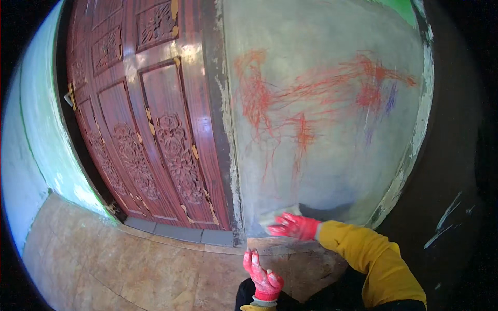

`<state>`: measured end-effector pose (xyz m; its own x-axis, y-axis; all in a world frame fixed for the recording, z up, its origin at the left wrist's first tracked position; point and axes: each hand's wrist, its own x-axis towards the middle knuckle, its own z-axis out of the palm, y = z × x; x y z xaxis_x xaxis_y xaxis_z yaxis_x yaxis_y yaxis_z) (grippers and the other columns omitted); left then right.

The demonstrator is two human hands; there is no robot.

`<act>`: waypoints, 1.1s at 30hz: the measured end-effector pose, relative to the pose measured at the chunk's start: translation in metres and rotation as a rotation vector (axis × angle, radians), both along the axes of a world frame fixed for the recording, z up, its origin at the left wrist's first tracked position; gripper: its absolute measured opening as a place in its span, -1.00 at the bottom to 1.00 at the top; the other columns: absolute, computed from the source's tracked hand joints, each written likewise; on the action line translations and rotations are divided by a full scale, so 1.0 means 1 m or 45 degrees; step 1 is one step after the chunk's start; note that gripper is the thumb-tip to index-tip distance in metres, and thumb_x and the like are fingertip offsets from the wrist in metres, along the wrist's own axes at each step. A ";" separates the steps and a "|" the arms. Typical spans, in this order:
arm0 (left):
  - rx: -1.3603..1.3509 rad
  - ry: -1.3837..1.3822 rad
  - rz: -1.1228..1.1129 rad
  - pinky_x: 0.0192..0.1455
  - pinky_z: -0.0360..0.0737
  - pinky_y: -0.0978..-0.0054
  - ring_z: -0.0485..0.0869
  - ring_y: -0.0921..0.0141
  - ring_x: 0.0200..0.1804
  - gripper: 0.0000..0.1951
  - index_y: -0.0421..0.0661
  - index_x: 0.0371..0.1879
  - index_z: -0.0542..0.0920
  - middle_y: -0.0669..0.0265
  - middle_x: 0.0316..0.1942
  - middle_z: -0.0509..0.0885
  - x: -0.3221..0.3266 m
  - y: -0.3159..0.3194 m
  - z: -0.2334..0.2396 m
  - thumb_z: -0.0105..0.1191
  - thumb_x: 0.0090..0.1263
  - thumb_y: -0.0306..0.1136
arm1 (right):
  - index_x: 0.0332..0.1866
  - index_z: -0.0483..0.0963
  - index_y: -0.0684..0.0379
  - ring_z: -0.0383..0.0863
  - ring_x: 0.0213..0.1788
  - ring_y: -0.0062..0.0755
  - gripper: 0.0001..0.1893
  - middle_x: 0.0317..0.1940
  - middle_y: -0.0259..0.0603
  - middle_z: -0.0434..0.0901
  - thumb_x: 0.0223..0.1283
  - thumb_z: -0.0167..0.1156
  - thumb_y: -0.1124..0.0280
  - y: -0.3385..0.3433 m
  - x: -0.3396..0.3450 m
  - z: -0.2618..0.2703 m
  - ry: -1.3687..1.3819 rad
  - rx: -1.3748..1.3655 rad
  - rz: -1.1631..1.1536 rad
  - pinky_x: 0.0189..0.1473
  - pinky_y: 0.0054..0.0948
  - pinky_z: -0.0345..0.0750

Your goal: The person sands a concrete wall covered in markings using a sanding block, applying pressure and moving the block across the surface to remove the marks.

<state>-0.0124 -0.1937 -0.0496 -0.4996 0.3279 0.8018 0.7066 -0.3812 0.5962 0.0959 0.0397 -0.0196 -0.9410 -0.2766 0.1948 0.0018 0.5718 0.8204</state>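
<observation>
My right hand (292, 226), in a red-coated work glove, presses a pale sheet or cloth (278, 214) against the foot of the grey-green wall (330, 171). The hand is a little blurred, and whether the sheet is cloth or paper I cannot tell. Red and purple scribbles (303, 132) cover much of the wall above. My left hand (264, 276), gloved alike with worn fingertips, is raised over my dark-clad knee, fingers apart and holding nothing.
Left of the wall is a carved wooden door (167, 128) with chipped edges and a handle (69, 97). Its frame (218, 116) has flaking paint. A grey tiled sill (177, 233) meets the brown floor (155, 268). A dark surface (447, 155) lies beyond the wall's right edge.
</observation>
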 end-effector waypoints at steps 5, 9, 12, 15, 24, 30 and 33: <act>-0.089 0.006 0.143 0.37 0.34 0.03 0.32 -0.06 0.36 -0.35 -0.46 0.26 0.31 -0.24 0.34 0.24 -0.021 -0.019 0.004 -0.43 0.55 -0.03 | 0.05 0.52 0.10 0.43 0.11 0.26 -0.63 0.04 0.08 0.51 0.17 0.23 0.19 -0.017 0.039 0.150 1.101 -0.693 -0.744 0.24 0.10 0.33; -0.071 0.043 0.198 0.34 0.39 0.06 0.33 -0.04 0.36 -0.33 -0.44 0.28 0.29 -0.24 0.35 0.21 -0.019 -0.016 0.009 -0.44 0.57 0.01 | 0.29 0.41 0.14 0.22 0.37 0.23 -0.40 0.33 0.19 0.29 0.14 0.30 0.15 0.037 0.110 0.217 2.065 -0.068 -0.793 0.41 -0.01 0.17; -0.094 0.065 0.107 0.40 0.28 0.07 0.27 -0.02 0.39 -0.32 -0.43 0.27 0.30 -0.20 0.35 0.22 -0.007 0.006 0.017 -0.42 0.56 0.05 | 0.36 0.38 0.02 0.19 0.47 -0.14 -0.41 0.42 -0.12 0.30 0.24 0.26 0.10 0.034 0.077 0.205 2.292 -0.331 -0.487 0.42 -0.08 0.17; -0.022 0.096 -0.050 0.44 0.22 0.07 0.24 -0.01 0.41 -0.30 -0.43 0.27 0.30 -0.18 0.36 0.22 0.014 0.034 0.050 -0.43 0.55 0.07 | 0.01 0.46 -0.14 0.44 0.06 -0.44 -0.68 -0.05 -0.47 0.53 0.36 0.00 -0.06 0.007 -0.013 0.092 1.429 -1.259 -0.107 0.09 -0.15 0.36; -0.073 0.175 0.148 0.47 0.18 0.08 0.21 0.02 0.43 -0.31 -0.42 0.32 0.24 -0.16 0.36 0.23 -0.021 0.030 0.072 -0.50 0.57 0.04 | 0.27 0.41 0.05 0.33 0.22 0.31 -0.36 0.25 0.20 0.34 0.12 0.26 -0.03 0.041 0.124 0.192 2.072 -0.241 -0.639 0.25 0.19 0.29; -0.117 0.361 0.009 0.48 0.18 0.08 0.22 -0.03 0.43 -0.34 -0.45 0.33 0.24 -0.19 0.36 0.23 0.011 0.083 0.109 -0.48 0.58 -0.03 | 0.28 0.40 0.07 0.37 0.23 0.14 -0.38 0.27 0.05 0.33 0.15 0.26 -0.02 0.023 0.109 0.085 1.496 -0.736 -0.722 0.23 0.12 0.31; -0.094 0.395 -0.190 0.48 0.16 0.06 0.22 -0.08 0.43 -0.38 -0.47 0.34 0.22 -0.23 0.37 0.22 0.041 0.124 0.113 -0.37 0.55 -0.11 | 0.29 0.38 -0.01 0.41 0.18 0.03 -0.40 0.20 -0.07 0.40 0.18 0.25 -0.03 0.012 0.109 0.010 0.758 -0.413 -0.313 0.18 0.08 0.35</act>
<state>0.0291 -0.0699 0.0637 -0.1781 0.4418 0.8792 0.7984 -0.4574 0.3916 0.2046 0.0519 -0.0091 -0.6771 0.0880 0.7306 0.5558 0.7118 0.4293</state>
